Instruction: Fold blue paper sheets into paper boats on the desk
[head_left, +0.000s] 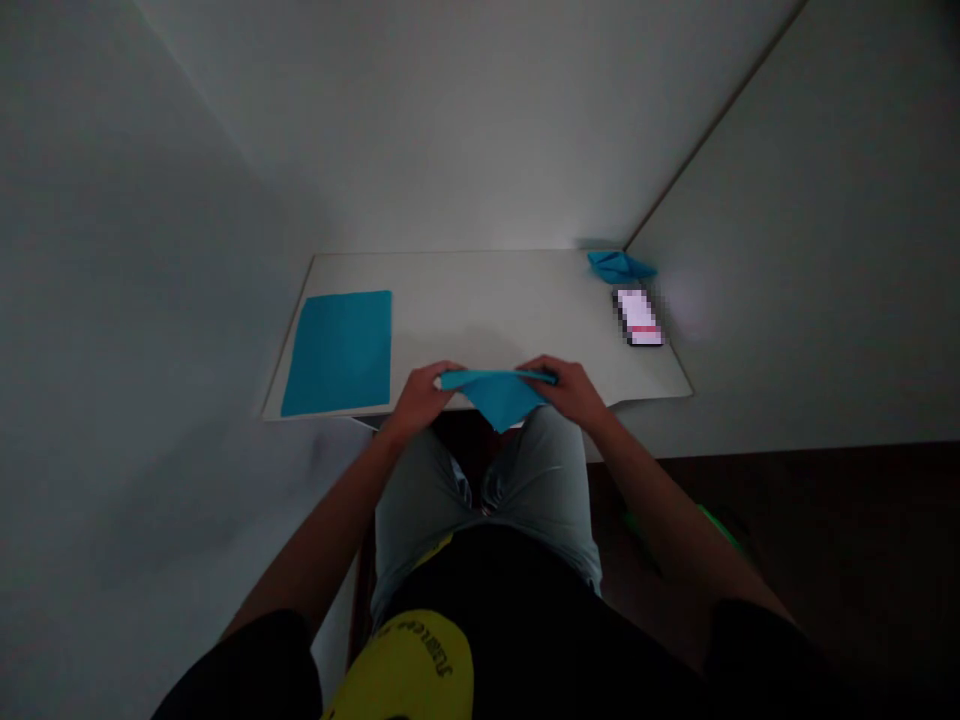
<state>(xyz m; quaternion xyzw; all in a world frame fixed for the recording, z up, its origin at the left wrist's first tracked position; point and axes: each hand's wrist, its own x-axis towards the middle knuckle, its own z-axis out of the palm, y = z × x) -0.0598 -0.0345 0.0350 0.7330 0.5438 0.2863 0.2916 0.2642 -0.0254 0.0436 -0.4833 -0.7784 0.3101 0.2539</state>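
A folded piece of blue paper [501, 398] is stretched between my two hands at the near edge of the table, above my knees. Its top edge is a straight band and a pointed flap hangs down in the middle. My left hand [424, 396] pinches the left end of the band. The right end is gripped by my right hand [566, 388], with fingers lying along its back and top. Some of my fingertips are hidden behind the paper.
On the white table [480, 300], flat blue sheets [341, 350] lie at the left. A folded blue paper boat [619, 266] stands at the back right corner, with a phone [639, 316], screen lit, in front of it. Walls [480, 120] close in the back and both sides.
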